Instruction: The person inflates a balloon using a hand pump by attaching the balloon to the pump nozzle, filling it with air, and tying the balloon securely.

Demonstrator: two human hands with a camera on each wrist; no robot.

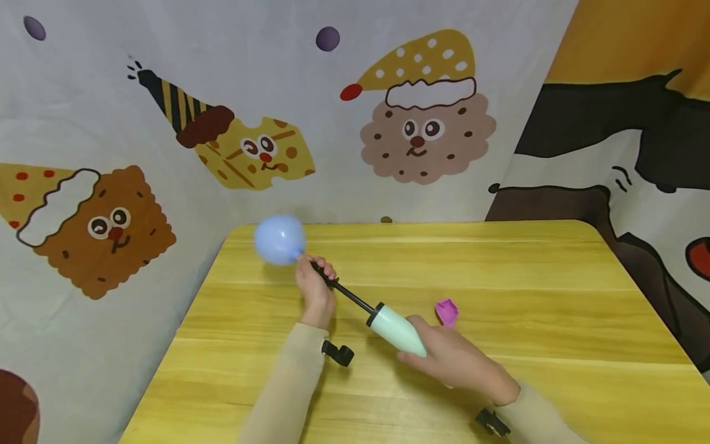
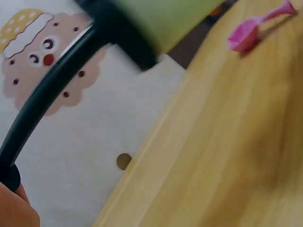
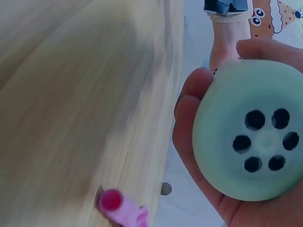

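Observation:
A balloon pump with a mint-green barrel (image 1: 398,331) and a black rod (image 1: 355,296) slants between my two hands over the table. My right hand (image 1: 452,354) grips the barrel near its rear end, and the right wrist view shows fingers wrapped around the round green end cap (image 3: 266,142) with several dark holes. At the other end, my left hand (image 1: 316,287) grips the black nozzle end together with the neck of a partly inflated light blue balloon (image 1: 280,240). In the left wrist view only a bit of the left hand (image 2: 18,208) shows, at the rod's lower end.
A flat, uninflated pink balloon (image 1: 447,312) lies on the wooden table (image 1: 527,265), just beyond my right hand. Behind the table's far edge hangs a white cloth (image 1: 344,197) printed with cartoon cookies and cheese. Black wrist mounts (image 1: 338,353) sit at both sleeves.

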